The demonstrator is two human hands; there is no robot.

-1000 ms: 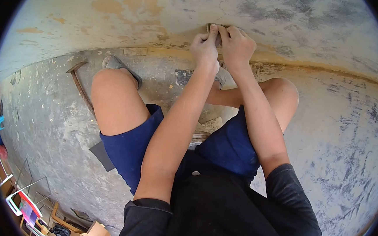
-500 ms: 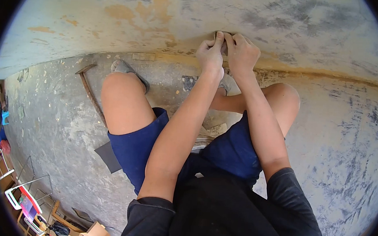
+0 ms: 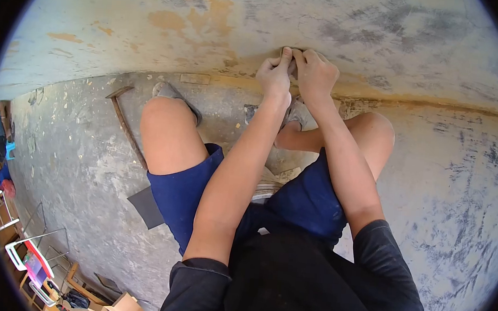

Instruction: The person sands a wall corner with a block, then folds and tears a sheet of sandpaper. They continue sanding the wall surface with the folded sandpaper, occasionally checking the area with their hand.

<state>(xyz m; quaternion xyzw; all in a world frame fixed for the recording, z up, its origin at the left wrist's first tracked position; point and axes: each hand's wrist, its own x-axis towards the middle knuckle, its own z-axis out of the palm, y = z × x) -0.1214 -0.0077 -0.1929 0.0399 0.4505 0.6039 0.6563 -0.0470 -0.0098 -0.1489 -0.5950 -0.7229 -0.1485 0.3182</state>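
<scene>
Side by side, my left hand (image 3: 275, 76) and my right hand (image 3: 317, 75) press against the low part of the wall (image 3: 258, 23). Between them they pinch a small grey-brown piece of sandpaper (image 3: 293, 66), mostly covered by the fingers. The left thumb points up along its near side, and the right fingers curl over its other edge. Pale dust coats both hands. The wall around them is scuffed grey, with ochre patches to the left.
A hammer (image 3: 127, 125) with a long wooden handle lies on the rough floor (image 3: 81, 161) left of my knee. Near my left thigh is a dark grey sheet (image 3: 147, 208). Folding chairs (image 3: 33, 262) and a cardboard box (image 3: 126, 307) stand at the lower left.
The view has shifted slightly, so wall and floor sit a little lower and further right. Against the wall, both hands have moved slightly left, still holding the sandpaper.
</scene>
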